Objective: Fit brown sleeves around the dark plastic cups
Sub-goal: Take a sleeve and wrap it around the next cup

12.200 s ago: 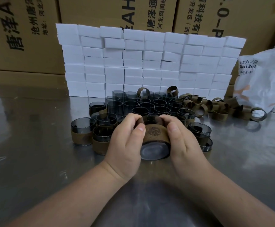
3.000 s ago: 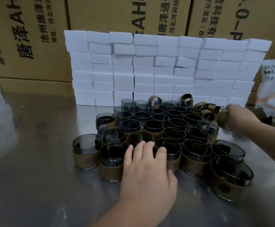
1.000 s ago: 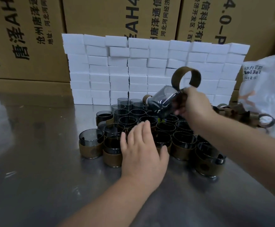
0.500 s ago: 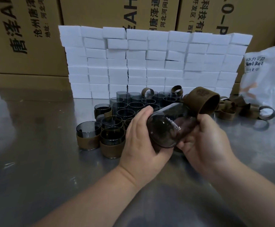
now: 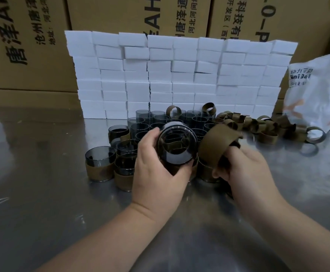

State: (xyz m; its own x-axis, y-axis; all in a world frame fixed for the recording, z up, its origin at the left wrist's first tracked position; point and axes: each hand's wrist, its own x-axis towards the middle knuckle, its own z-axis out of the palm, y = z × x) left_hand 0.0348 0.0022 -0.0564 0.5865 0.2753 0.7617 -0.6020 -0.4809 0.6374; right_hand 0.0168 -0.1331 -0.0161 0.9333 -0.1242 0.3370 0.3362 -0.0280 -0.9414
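Above the shiny steel tabletop (image 5: pixel 42 203), the left hand (image 5: pixel 156 177) curls its fingers round a tilted dark translucent plastic cup (image 5: pixel 176 150). The right hand (image 5: pixel 246 169) pinches a soft brown ring-shaped sleeve (image 5: pixel 217 144) just beside it. Offered crooked, the sleeve would likely buckle against the cup's edge.

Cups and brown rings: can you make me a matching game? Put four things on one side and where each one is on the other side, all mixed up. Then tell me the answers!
Things
1. bare dark cup
2. loose brown sleeve
3. white blocks
4. white bag

Places
A. stacked like a wall behind the standing cups
B. gripped in the left hand
C. far right, beyond the pile of spare sleeves
D. held in the right hand

Pairs: 1-B, 2-D, 3-A, 4-C
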